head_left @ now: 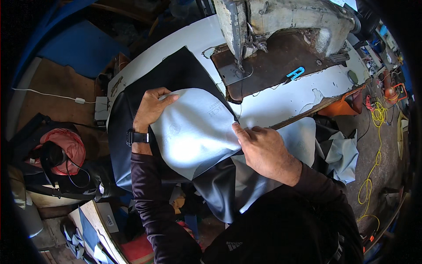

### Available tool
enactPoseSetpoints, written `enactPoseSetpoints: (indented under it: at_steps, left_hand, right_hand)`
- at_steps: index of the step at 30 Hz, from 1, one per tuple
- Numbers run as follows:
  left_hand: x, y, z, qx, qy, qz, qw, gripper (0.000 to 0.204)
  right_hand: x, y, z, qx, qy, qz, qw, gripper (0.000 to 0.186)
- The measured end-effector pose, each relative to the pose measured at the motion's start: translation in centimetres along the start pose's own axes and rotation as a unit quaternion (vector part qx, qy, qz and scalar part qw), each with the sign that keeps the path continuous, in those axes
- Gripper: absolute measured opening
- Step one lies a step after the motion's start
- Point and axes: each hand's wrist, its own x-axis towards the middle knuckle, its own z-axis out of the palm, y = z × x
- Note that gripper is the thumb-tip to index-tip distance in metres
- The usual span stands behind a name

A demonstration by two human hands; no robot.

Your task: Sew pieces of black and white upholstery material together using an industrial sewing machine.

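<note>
A piece of synthetic leather (198,132), its pale grey backing facing up and one end rounded, lies over a larger black sheet (176,70) on the sewing table. At its upper left edge, my left hand (151,105) is closed on it, thumb on top and the other fingers partly hidden. My right hand (268,152) pinches its right edge between thumb and forefinger. More black material with pale backing (246,180) drapes off the table's front, under my right forearm. Just beyond the pieces stands an old sewing machine (281,22), its needle area apart from them.
Blue thread snips (295,74) rest on the machine's brown bed (259,75). The white tabletop (277,103) has a chipped front edge. A yellow cord (371,176) trails over the floor at right. A pink cloth-lined bag (61,152) sits at left, below a white cable (48,93).
</note>
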Motion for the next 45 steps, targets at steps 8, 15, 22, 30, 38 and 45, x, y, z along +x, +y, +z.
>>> enactPoseSetpoints:
  at_steps: [8, 15, 22, 30, 38, 45]
  left_hand:
    - [0.4, 0.1, 0.3, 0.035, 0.026, -0.009, 0.999, 0.038]
    - [1.2, 1.1, -0.1, 0.087, 0.031, 0.049, 0.995, 0.035]
    - [2.8, 1.8, 0.4, 0.185, 0.027, 0.087, 0.979, 0.038]
    - [1.9, 3.7, 1.2, 0.166, 0.107, 0.119, 0.973, 0.021]
    - [0.3, 6.7, 4.6, 0.190, -0.019, 0.259, 0.947, 0.029]
    - [0.0, 4.9, 2.4, 0.185, -0.014, 0.004, 0.983, 0.041]
  right_hand:
    - [1.9, 0.3, -0.9, -0.042, -0.062, 0.004, 0.997, 0.049]
    - [2.8, 1.4, -1.4, -0.138, 0.046, -0.130, 0.981, 0.022]
    - [3.8, 2.4, -0.8, -0.062, 0.062, -0.155, 0.984, 0.017]
    - [4.8, 3.0, -0.9, -0.050, 0.065, -0.194, 0.978, 0.016]
    - [4.6, 2.4, -1.2, -0.076, 0.038, -0.172, 0.981, 0.019]
    - [4.5, 2.2, -1.0, -0.070, 0.023, -0.167, 0.983, 0.014]
